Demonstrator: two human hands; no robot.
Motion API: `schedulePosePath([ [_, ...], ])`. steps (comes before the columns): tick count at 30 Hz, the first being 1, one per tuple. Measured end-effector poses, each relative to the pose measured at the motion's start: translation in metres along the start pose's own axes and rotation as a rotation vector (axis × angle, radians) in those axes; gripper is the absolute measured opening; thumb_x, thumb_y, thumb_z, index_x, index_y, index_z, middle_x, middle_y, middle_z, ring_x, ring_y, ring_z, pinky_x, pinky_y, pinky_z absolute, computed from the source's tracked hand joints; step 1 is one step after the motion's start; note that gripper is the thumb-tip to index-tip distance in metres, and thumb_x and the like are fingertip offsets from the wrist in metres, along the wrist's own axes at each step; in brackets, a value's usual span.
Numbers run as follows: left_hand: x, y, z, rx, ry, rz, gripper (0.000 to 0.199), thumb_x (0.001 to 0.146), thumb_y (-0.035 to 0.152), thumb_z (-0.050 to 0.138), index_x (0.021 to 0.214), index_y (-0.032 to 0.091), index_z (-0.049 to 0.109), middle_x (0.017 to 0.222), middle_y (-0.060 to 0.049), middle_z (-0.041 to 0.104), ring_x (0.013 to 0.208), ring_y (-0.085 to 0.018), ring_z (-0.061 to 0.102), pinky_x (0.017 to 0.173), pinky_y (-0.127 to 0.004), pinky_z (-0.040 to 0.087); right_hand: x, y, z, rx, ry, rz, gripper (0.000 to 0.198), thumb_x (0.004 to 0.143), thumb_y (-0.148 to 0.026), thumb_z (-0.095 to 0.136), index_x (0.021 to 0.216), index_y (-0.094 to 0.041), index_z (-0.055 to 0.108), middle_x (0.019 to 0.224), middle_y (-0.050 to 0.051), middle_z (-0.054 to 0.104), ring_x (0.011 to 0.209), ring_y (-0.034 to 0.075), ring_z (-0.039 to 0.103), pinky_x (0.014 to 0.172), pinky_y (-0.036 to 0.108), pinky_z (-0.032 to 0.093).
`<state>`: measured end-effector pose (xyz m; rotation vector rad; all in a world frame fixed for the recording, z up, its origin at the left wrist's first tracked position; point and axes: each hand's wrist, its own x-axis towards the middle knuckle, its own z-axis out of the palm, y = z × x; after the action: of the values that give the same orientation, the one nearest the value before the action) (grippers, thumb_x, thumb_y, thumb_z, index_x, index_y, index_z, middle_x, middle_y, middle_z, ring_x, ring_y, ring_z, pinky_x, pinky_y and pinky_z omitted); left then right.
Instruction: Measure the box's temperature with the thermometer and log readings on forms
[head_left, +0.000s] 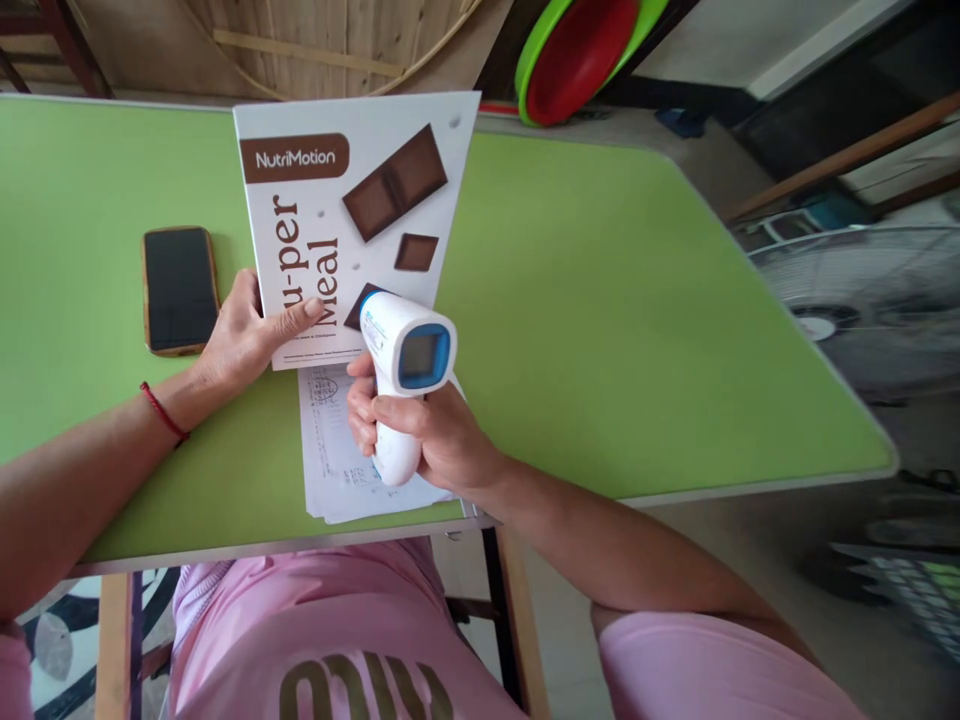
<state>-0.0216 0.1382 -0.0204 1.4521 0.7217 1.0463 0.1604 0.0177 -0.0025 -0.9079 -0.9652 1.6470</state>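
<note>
The left hand (244, 335) grips the white, flat cardboard box (390, 190) printed with brown chocolate pieces, thumb across its face, while the right hand (442, 425) has its fingers wrapped round the handle of the white plastic pistol-shaped thermometer (388, 360) with a blue-rimmed screen, just in front of the box's lower right corner. The step in hand looks like aiming the thermometer at the box; the next move likely calls for a steady left hold and a forefinger on the trigger. Beneath the right fingers lie white handwritten paper sheets (345, 485), partly covered; beyond the left knuckles rests a black smartphone in a brown case (180, 290). The left fingertips behind the box, the thermometer's nose and any screen reading cannot be made out.
</note>
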Motion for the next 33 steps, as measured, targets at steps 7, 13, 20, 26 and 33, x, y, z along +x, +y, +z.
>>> schedulePosePath([
  [7, 0.001, 0.007, 0.003, 0.026, -0.033, 0.021, 0.054, 0.073, 0.057, 0.087, 0.107, 0.019, 0.069, 0.107, -0.009, 0.077, 0.099, -0.031, 0.073, 0.085, -0.045, 0.061, 0.005, 0.004, 0.001, -0.019, -0.039, 0.015, 0.029, 0.077, -0.043, 0.078, 0.083, -0.022, 0.06, 0.063, -0.006, 0.058, 0.055, 0.01, 0.055, 0.052, 0.027, 0.049],
  [13, 0.004, 0.0, -0.002, 0.028, -0.035, 0.001, 0.06, 0.069, 0.058, 0.09, 0.109, 0.019, 0.068, 0.109, -0.011, 0.076, 0.099, -0.031, 0.072, 0.085, -0.047, 0.062, 0.004, 0.01, -0.004, -0.075, -0.055, -0.009, 0.023, 0.081, -0.041, 0.074, 0.078, -0.022, 0.063, 0.065, -0.003, 0.064, 0.058, 0.012, 0.059, 0.057, 0.028, 0.052],
  [20, 0.004, 0.003, 0.0, 0.036, -0.055, 0.031, 0.053, 0.072, 0.056, 0.088, 0.106, 0.02, 0.07, 0.105, -0.009, 0.076, 0.096, -0.03, 0.072, 0.082, -0.044, 0.062, 0.007, 0.011, -0.003, -0.061, 0.025, 0.008, 0.026, 0.074, -0.042, 0.079, 0.081, -0.022, 0.065, 0.063, -0.004, 0.065, 0.055, 0.012, 0.059, 0.056, 0.029, 0.052],
  [26, 0.003, 0.005, 0.001, 0.046, -0.052, 0.028, 0.051, 0.073, 0.054, 0.087, 0.106, 0.019, 0.07, 0.106, -0.01, 0.076, 0.097, -0.03, 0.072, 0.082, -0.044, 0.061, 0.005, 0.011, -0.004, -0.066, 0.002, 0.008, 0.023, 0.076, -0.041, 0.077, 0.079, -0.022, 0.064, 0.063, -0.004, 0.065, 0.056, 0.012, 0.059, 0.057, 0.029, 0.052],
  [33, 0.001, 0.007, 0.002, 0.021, -0.064, 0.033, 0.054, 0.068, 0.056, 0.09, 0.101, 0.018, 0.069, 0.1, -0.01, 0.075, 0.094, -0.031, 0.072, 0.084, -0.046, 0.06, 0.005, 0.011, -0.004, -0.115, -0.048, -0.013, 0.025, 0.081, -0.042, 0.073, 0.073, -0.022, 0.062, 0.064, -0.002, 0.066, 0.058, 0.012, 0.059, 0.055, 0.028, 0.051],
])
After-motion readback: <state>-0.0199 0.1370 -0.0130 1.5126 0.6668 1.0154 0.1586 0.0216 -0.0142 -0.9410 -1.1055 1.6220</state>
